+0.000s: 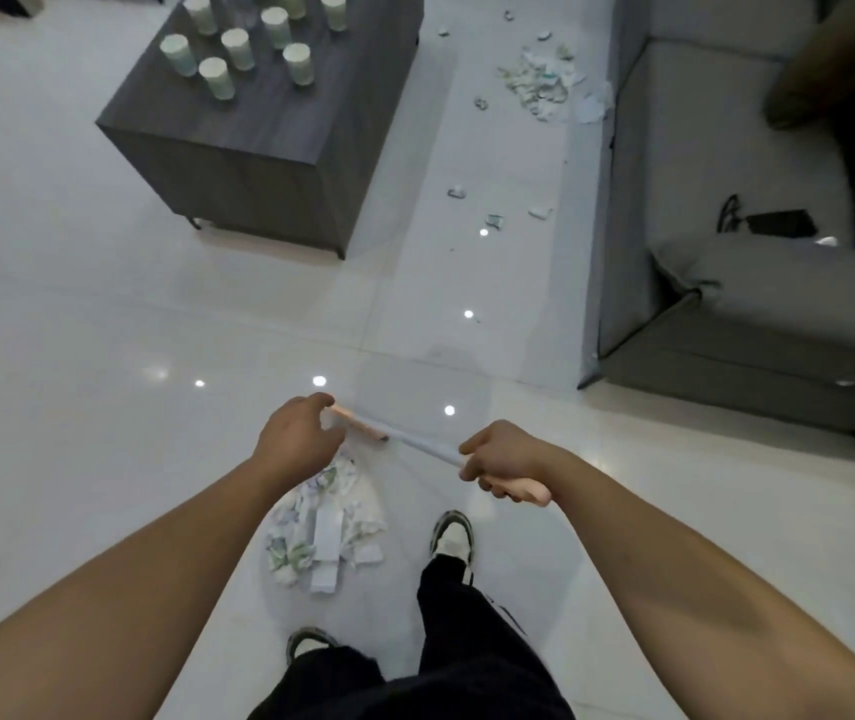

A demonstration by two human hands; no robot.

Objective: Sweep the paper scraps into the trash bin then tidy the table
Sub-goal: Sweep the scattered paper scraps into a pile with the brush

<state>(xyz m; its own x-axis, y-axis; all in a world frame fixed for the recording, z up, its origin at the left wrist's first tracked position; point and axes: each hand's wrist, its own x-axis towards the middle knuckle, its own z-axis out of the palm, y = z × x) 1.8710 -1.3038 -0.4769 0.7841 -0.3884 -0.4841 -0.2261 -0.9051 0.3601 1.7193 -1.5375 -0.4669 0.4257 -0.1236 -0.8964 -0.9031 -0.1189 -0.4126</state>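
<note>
Pink-handled broom (pixel 415 449) at lower centre: our right hand (pixel 503 459) wraps its grip, our left hand (pixel 295 439) curls round the far end. Scraps (pixel 321 532) lie heaped below; more scraps (pixel 539 85) wait upper right. We should pull short, low strokes, keeping the heap together.

A: floor (pixel 77 304) is glossy white tile, grout lines visible, round ceiling-light reflections (pixel 319 380) dotted across it
B: furniture?
A: dark grey wood-grain block table (pixel 269 148) upper left on short dark legs. grey fabric sofa (pixel 726 163) along right edge, dark cushion (pixel 825 65) at its top right corner
B: walls, windows?
A: none in view
</note>
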